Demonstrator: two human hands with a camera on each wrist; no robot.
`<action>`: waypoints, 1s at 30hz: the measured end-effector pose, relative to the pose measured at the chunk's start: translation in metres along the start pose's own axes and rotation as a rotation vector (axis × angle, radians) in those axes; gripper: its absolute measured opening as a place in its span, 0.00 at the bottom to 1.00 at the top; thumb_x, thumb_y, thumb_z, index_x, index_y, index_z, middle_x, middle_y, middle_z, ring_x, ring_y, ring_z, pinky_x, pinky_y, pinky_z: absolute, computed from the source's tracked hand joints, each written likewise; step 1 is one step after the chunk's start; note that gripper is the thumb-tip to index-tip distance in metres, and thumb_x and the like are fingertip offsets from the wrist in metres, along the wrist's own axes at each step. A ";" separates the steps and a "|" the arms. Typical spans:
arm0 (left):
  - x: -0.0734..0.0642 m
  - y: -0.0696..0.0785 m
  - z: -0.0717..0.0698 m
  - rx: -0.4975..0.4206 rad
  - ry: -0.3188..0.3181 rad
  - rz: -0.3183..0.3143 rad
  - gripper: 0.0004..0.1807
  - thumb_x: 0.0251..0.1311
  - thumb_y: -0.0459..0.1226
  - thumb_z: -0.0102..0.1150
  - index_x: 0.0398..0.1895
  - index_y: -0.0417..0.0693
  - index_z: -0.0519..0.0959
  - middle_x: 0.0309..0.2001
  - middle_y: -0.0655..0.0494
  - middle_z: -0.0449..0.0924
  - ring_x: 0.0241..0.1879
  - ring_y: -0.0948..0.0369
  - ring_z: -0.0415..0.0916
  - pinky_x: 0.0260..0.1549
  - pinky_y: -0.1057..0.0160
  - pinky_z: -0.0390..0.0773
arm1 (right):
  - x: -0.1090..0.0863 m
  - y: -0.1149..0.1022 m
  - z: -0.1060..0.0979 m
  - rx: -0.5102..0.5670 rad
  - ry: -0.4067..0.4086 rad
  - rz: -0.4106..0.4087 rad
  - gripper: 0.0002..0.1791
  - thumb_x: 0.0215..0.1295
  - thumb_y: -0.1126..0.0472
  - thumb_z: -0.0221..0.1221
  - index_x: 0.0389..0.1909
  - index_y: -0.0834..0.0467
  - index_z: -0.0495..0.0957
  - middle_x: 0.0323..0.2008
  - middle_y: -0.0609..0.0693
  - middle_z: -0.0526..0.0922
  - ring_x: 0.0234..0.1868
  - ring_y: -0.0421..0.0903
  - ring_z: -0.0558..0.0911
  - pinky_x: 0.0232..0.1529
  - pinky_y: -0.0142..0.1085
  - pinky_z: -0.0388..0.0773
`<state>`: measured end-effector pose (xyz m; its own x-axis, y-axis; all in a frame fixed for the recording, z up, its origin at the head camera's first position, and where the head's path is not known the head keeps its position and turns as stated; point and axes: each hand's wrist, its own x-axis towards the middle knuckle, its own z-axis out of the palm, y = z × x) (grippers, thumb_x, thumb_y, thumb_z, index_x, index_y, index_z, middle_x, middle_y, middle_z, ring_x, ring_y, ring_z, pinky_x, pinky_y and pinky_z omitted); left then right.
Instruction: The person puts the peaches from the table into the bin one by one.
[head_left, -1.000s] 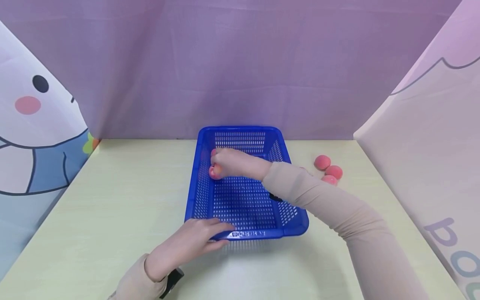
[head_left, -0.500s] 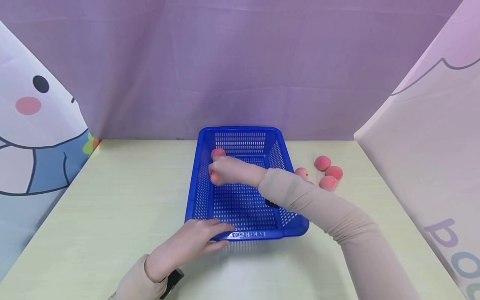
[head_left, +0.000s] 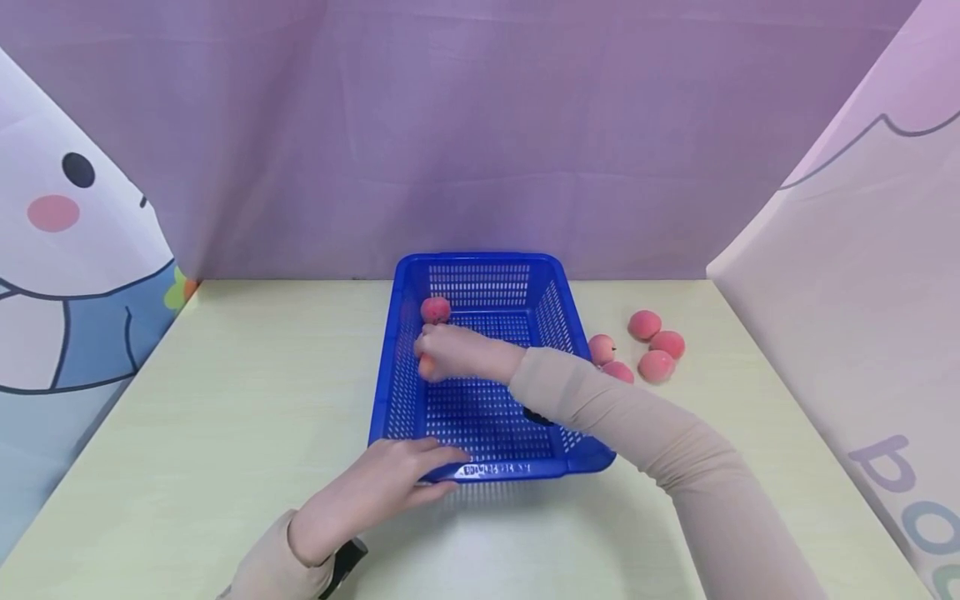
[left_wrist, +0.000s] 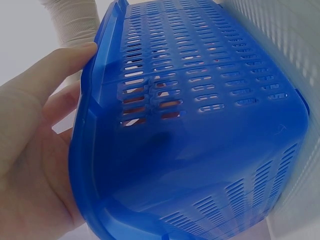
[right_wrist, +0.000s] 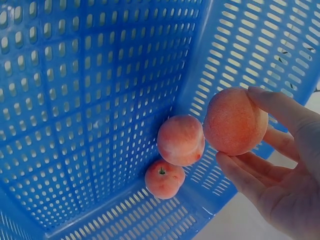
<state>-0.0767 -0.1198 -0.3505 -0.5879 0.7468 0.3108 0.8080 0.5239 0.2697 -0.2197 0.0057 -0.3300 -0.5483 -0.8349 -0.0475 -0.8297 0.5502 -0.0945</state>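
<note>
A blue perforated plastic basket [head_left: 491,471] stands on the table. My left hand [head_left: 386,477] grips its near rim, with the thumb [left_wrist: 75,55] on one side of the rim in the left wrist view. Inside the basket, by its left wall, my right hand [head_left: 461,353] holds a peach [right_wrist: 236,121] between thumb and fingertips. Two more peaches lie in the far left corner: one peach [right_wrist: 181,140] close beside the held one, another peach [right_wrist: 165,179] deeper in the corner. From the head view only a single loose peach [head_left: 435,310] shows there; my right hand hides the other.
Several peaches [head_left: 656,367] lie on the table [head_left: 262,400] right of the basket, some near its right wall and partly behind my sleeve. A purple cloth [head_left: 480,142] hangs behind the basket, and printed cloths [head_left: 847,308] stand at both sides.
My right hand has come slightly nearer along the basket's left wall with its peach, uncovering the peach in the far corner. The left hand stays on the rim.
</note>
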 end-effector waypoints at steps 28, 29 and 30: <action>-0.001 0.000 0.001 0.011 0.012 -0.001 0.12 0.54 0.42 0.57 0.41 0.50 0.78 0.29 0.61 0.79 0.25 0.69 0.74 0.23 0.76 0.71 | 0.004 -0.002 0.028 0.030 -0.048 0.021 0.09 0.54 0.61 0.56 0.35 0.58 0.79 0.30 0.49 0.71 0.30 0.42 0.69 0.32 0.27 0.67; -0.001 0.000 0.001 0.008 0.009 -0.003 0.12 0.54 0.42 0.57 0.41 0.50 0.78 0.29 0.61 0.79 0.25 0.69 0.74 0.23 0.76 0.71 | 0.004 -0.002 0.029 0.030 -0.048 0.023 0.09 0.54 0.61 0.56 0.35 0.58 0.79 0.30 0.49 0.71 0.30 0.42 0.69 0.32 0.27 0.67; -0.001 0.000 0.001 0.007 0.007 -0.004 0.12 0.54 0.42 0.57 0.41 0.50 0.78 0.29 0.61 0.79 0.25 0.69 0.74 0.23 0.76 0.71 | 0.004 -0.002 0.029 0.030 -0.048 0.023 0.09 0.54 0.61 0.56 0.35 0.58 0.79 0.29 0.49 0.71 0.29 0.42 0.70 0.32 0.27 0.67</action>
<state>-0.0763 -0.1199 -0.3518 -0.5918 0.7415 0.3161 0.8056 0.5299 0.2650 -0.2176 0.0008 -0.3590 -0.5605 -0.8223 -0.0977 -0.8132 0.5689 -0.1225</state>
